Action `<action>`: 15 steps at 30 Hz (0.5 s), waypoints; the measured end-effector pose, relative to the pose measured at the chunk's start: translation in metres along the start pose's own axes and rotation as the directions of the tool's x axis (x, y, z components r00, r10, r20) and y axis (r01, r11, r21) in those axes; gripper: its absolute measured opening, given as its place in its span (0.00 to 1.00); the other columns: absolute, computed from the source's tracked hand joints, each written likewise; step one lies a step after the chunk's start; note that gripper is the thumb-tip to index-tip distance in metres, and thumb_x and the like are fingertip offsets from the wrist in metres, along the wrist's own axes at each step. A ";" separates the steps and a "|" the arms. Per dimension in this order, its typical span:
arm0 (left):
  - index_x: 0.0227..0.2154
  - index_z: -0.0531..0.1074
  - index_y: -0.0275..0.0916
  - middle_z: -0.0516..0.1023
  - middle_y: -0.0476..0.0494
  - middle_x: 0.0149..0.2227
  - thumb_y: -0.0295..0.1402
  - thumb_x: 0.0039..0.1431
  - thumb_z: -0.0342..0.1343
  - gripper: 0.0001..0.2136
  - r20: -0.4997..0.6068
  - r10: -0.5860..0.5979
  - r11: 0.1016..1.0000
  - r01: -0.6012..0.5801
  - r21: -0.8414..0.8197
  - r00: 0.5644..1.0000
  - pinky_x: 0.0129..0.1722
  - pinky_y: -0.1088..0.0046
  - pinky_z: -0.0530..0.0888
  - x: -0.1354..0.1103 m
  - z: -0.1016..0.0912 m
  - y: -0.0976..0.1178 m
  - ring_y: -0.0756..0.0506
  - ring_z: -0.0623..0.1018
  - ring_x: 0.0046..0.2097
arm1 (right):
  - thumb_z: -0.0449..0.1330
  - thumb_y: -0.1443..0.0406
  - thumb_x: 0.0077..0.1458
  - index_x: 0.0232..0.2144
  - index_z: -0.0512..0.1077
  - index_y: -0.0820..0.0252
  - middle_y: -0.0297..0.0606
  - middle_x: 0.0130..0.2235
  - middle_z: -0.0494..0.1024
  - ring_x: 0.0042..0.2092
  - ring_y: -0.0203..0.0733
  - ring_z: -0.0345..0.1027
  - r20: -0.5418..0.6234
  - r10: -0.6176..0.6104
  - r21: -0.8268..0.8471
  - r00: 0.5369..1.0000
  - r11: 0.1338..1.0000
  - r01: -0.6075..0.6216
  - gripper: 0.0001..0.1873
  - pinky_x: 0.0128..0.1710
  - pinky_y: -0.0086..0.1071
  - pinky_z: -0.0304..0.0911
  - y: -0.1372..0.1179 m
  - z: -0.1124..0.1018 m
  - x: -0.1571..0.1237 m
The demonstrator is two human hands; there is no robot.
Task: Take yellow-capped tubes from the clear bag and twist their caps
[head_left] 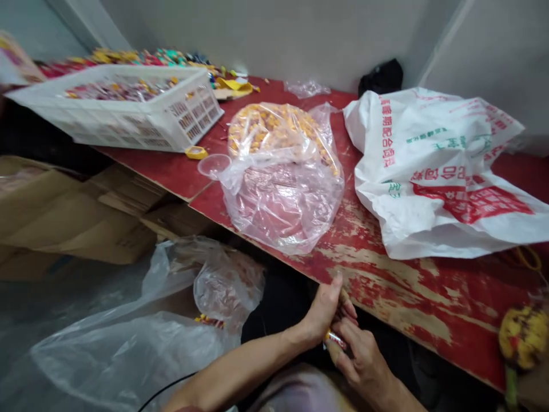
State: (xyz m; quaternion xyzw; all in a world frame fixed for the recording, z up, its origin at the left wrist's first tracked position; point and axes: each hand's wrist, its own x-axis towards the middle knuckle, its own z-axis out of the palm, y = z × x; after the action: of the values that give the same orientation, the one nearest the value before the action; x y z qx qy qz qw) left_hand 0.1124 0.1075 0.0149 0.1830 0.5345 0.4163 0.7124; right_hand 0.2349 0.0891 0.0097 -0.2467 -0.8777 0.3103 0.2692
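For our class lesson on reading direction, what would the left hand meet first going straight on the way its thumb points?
Probably the red table, at its worn near edge. Depth is unclear, so the left hand might pass above or below it.

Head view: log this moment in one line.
right hand: holds small tube | left hand: beside it, grip unclear | red table: clear bag, white sack, white basket

you get dull, even light; glare streaks the clear bag (285, 203), shadow pools beneath the red table (381, 280), and blur softens your view, worst toward the edges.
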 end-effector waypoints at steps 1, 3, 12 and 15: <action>0.13 0.69 0.33 0.69 0.40 0.15 0.67 0.47 0.40 0.38 -0.006 0.020 1.000 -0.020 -0.002 1.000 0.23 0.73 0.64 0.001 -0.004 0.003 0.47 0.71 0.20 | 0.48 0.71 0.58 0.38 0.63 0.58 0.37 0.30 0.72 0.30 0.39 0.69 0.003 -0.008 0.013 1.000 1.000 0.008 0.07 0.26 0.29 0.64 0.001 0.001 0.004; 0.16 0.71 0.32 0.70 0.40 0.17 0.67 0.46 0.42 0.37 -0.039 0.101 0.995 -0.102 -0.012 0.994 0.24 0.74 0.64 0.003 -0.015 0.011 0.48 0.70 0.20 | 0.47 0.70 0.59 0.39 0.63 0.57 0.36 0.31 0.72 0.30 0.39 0.69 0.016 -0.020 0.037 1.000 0.999 0.020 0.07 0.27 0.28 0.65 0.003 0.003 0.015; 0.28 0.70 0.34 0.71 0.48 0.23 0.50 0.49 0.57 0.20 0.015 0.300 0.942 -0.298 0.154 0.954 0.24 0.75 0.65 -0.041 -0.070 0.019 0.51 0.67 0.22 | 0.50 0.68 0.61 0.48 0.62 0.59 0.43 0.41 0.72 0.39 0.40 0.73 -0.097 -0.111 -0.123 0.989 0.988 0.099 0.12 0.34 0.27 0.70 0.019 0.013 0.042; 0.34 0.72 0.35 0.71 0.49 0.25 0.45 0.49 0.57 0.17 -0.306 0.404 0.909 -0.342 0.237 0.862 0.25 0.75 0.65 -0.062 -0.105 0.019 0.50 0.69 0.25 | 0.53 0.64 0.61 0.51 0.62 0.61 0.46 0.48 0.70 0.46 0.44 0.70 -0.130 -0.190 -0.251 0.973 0.956 0.153 0.16 0.40 0.31 0.70 0.043 -0.001 0.034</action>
State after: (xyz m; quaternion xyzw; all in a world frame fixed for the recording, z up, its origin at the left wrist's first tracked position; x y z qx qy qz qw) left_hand 0.0038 0.0500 0.0284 0.2683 0.6407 0.5240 0.4928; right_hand 0.2220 0.1392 -0.0073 -0.2232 -0.9037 0.1576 0.3297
